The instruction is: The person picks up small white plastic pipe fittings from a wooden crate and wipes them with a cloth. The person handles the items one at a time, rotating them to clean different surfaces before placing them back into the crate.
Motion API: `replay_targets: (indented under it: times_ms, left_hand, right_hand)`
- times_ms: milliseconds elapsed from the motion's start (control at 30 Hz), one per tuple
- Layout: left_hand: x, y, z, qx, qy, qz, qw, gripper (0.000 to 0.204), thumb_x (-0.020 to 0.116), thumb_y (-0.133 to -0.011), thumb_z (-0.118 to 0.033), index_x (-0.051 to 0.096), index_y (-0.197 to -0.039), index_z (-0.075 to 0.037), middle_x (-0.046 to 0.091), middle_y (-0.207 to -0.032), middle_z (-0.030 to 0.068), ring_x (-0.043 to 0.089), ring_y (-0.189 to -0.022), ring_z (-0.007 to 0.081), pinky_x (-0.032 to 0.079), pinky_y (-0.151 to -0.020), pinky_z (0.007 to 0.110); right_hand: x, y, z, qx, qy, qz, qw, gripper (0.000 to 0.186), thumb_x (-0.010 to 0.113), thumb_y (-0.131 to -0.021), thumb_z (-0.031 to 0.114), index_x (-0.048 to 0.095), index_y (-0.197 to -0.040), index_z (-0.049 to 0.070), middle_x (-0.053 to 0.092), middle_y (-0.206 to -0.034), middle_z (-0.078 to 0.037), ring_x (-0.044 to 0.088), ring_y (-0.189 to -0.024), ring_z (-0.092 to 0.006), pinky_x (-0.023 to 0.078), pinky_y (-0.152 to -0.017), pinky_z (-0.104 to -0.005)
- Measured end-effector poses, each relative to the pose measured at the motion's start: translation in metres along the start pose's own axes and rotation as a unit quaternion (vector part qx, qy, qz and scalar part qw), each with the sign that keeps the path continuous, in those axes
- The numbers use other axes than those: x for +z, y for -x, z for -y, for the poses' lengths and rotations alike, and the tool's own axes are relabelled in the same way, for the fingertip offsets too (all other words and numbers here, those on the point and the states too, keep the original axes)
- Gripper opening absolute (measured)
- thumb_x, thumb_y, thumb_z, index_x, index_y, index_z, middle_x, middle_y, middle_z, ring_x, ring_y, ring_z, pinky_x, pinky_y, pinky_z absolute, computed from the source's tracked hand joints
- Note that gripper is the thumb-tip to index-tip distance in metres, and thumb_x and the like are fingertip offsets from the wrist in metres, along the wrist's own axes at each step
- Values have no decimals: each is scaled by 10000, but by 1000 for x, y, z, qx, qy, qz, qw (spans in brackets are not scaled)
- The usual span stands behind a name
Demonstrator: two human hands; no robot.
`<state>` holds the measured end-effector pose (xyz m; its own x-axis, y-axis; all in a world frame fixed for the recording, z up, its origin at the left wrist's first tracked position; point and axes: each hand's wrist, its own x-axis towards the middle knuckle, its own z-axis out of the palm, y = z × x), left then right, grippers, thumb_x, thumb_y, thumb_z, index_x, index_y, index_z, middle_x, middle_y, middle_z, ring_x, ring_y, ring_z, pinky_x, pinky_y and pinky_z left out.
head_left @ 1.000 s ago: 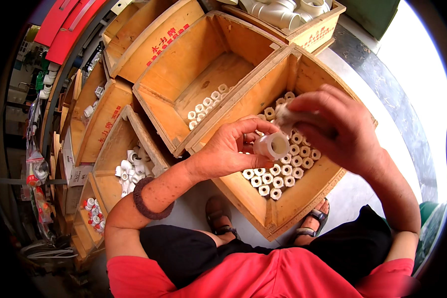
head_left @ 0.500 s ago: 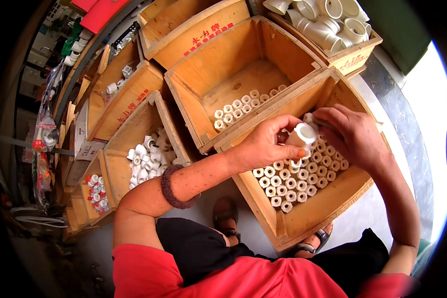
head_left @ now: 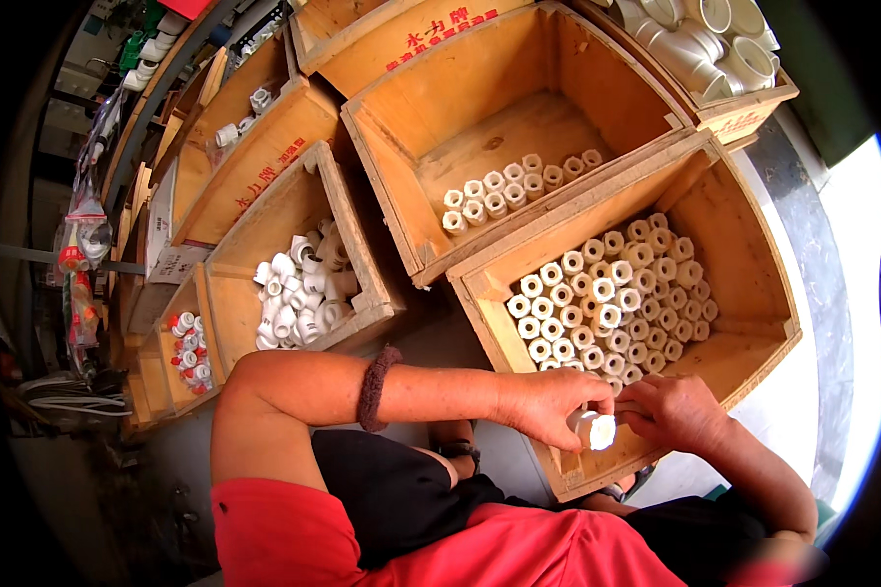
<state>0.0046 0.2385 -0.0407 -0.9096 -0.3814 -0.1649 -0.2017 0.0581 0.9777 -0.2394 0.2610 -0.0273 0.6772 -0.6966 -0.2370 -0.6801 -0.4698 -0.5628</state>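
My left hand (head_left: 548, 403) is closed round a white plastic pipe fitting (head_left: 594, 430), its bright end turned toward me. Close beside it is my right hand (head_left: 683, 415), fingers bent together near the fitting; whether anything is between them is hidden. Both hands are over the near edge of a wooden box (head_left: 749, 357). In that box, white pipe fittings (head_left: 607, 292) with hexagonal ends stand upright in close rows. A second wooden box (head_left: 489, 147) beyond it has a short double row of similar fittings (head_left: 514, 186) along its near wall.
At the left, a wooden bin (head_left: 338, 205) contains loose white elbow fittings (head_left: 299, 293), beside a smaller compartment of red-and-white fittings (head_left: 191, 347). Large white pipe fittings (head_left: 700, 49) fill a crate at the far right. Plastic packets (head_left: 83, 245) hang at the left.
Both hands have drawn back toward me, from above the standing fittings to the box's near edge. The left still has the white fitting. The view has shifted, and more standing fittings show.
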Motion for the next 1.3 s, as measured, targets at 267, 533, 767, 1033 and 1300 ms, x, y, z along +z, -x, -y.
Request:
replay_targets:
  times_ms: [267, 533, 767, 1033, 1300]
  left_hand:
    - [-16, -3, 0, 13, -7, -53, 998, 380, 734, -716, -68, 557, -1051, -43, 572, -980, 80, 584, -917, 215, 496, -765, 316]
    - [-34, -8, 4, 0, 2, -134, 991, 431, 742, -721, -43, 558, -1111, -64, 586, -1032, 46, 588, -933, 141, 514, -730, 278]
    - [-77, -15, -22, -37, 120, -239, 963, 494, 763, -792, -48, 517, -1220, -33, 613, -1074, 19, 606, -964, 90, 532, -841, 260]
    - [-85, -18, -22, -28, 131, -252, 958, 468, 763, -796, -41, 533, -1204, -28, 622, -1062, 29, 618, -960, 104, 545, -834, 261]
    - [-86, -16, -26, -28, 93, -261, 960, 483, 776, -780, -32, 536, -1199, -27, 618, -1065, 32, 616, -948, 102, 547, -828, 261]
  right_hand:
    - [0, -5, -1, -6, 8, 19, 1000, 202, 677, -801, 284, 647, -926, 129, 661, -789, -74, 663, -687, -270, 545, -604, -385]
    - [-15, -14, -6, -8, -49, -39, 998, 207, 678, -810, 266, 672, -970, 135, 670, -833, -101, 666, -707, -276, 552, -636, -386]
    - [-94, -49, 6, 92, -278, -220, 931, 211, 653, -843, 44, 612, -1044, -3, 662, -827, -91, 656, -749, -137, 527, -674, -267]
    - [-113, -75, 22, -55, -135, -328, 933, 244, 669, -814, 38, 615, -1052, 33, 656, -926, -116, 670, -853, -238, 533, -759, -317]
    - [-134, -85, 31, -61, -83, -353, 930, 258, 676, -766, 12, 629, -1019, 35, 638, -883, -112, 655, -816, -282, 536, -707, -346]
